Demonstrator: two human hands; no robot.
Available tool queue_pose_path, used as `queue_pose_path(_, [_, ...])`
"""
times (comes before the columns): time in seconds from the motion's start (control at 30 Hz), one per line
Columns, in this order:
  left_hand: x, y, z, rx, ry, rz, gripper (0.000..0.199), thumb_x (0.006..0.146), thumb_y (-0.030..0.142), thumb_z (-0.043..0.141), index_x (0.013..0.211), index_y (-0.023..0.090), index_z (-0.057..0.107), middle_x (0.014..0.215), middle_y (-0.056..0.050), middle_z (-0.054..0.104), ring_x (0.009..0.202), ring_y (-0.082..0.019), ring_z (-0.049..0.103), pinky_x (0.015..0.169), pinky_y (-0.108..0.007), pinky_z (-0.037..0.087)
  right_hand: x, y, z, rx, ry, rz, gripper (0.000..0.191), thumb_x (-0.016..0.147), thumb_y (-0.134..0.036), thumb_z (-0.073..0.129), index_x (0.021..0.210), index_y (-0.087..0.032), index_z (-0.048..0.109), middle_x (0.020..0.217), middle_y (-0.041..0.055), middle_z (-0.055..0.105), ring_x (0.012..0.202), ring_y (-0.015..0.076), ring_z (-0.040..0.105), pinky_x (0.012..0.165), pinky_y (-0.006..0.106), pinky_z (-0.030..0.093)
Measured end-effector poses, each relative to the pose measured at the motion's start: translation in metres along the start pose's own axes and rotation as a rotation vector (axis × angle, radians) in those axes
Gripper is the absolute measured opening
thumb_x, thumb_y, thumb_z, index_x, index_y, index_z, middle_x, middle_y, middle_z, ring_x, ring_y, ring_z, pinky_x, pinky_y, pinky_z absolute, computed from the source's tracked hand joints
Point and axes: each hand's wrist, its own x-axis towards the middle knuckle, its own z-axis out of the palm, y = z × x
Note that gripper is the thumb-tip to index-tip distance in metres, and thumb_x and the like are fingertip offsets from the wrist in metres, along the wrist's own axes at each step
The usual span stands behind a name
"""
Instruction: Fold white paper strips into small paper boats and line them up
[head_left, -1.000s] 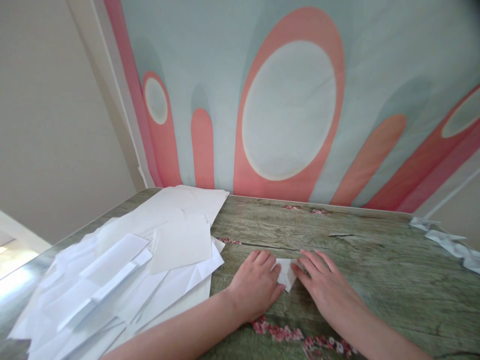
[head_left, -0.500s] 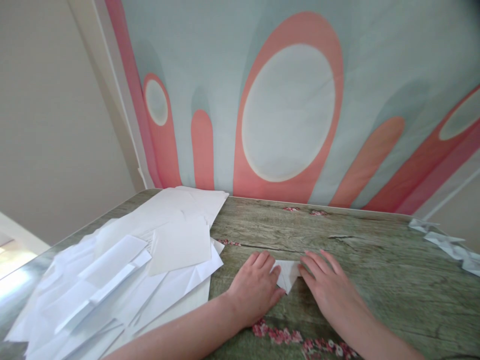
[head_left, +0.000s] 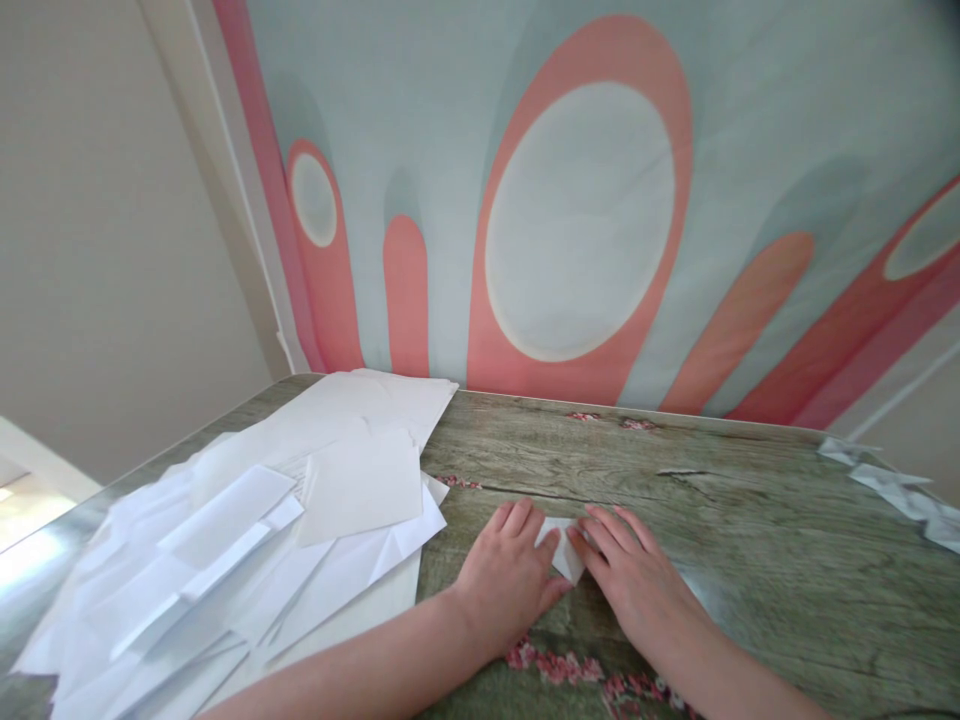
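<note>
A small folded piece of white paper lies on the wood-patterned table between my two hands. My left hand holds its left side, thumb and fingers closed on the edge. At the paper's right side is my right hand, with its thumb and fingertips closed on the corner there. The paper comes to a point toward me, and both side edges are partly hidden under my fingers.
A spread heap of white sheets and folded papers covers the table's left side. Several small folded white paper pieces line the far right edge. Behind the table stands a blue-and-coral patterned panel.
My right hand has moved left, closer to my left hand, and the right corner of the paper has folded inward under its fingers. My left hand has stayed nearly still.
</note>
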Motion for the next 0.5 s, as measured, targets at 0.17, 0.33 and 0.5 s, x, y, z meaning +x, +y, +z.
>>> queue_pose_path(0.17, [0.000,0.002,-0.006,0.041,-0.040,-0.037,0.046,0.081,0.051,0.055,0.109,0.014,0.059,0.109,-0.011,0.057,0.114,-0.028,0.042,0.098,-0.041,0.030,0.000,-0.001,-0.001,0.009,-0.018,0.025,0.030,0.080,-0.009,0.047,0.106,-0.016,0.059,0.105,0.0085,0.061,0.111,0.0259,0.048,0.098,0.047,0.034])
queue_pose_path(0.33, [0.000,0.003,-0.011,0.128,-0.075,-0.059,0.046,0.081,0.049,0.056,0.103,0.009,0.062,0.105,-0.013,0.060,0.113,-0.027,0.042,0.096,-0.039,0.031,0.001,-0.002,-0.003,0.016,-0.026,0.027,0.030,0.080,-0.009,0.048,0.107,-0.015,0.059,0.103,0.0084,0.062,0.111,0.0253,0.048,0.098,0.046,0.034])
queue_pose_path(0.5, [0.001,0.003,-0.009,0.184,-0.097,-0.056,0.044,0.082,0.046,0.055,0.099,0.007,0.065,0.106,-0.014,0.060,0.113,-0.028,0.043,0.096,-0.039,0.031,0.002,-0.004,-0.006,0.024,-0.027,0.041,0.030,0.080,-0.009,0.048,0.105,-0.016,0.061,0.103,0.0084,0.062,0.111,0.0259,0.048,0.098,0.046,0.034])
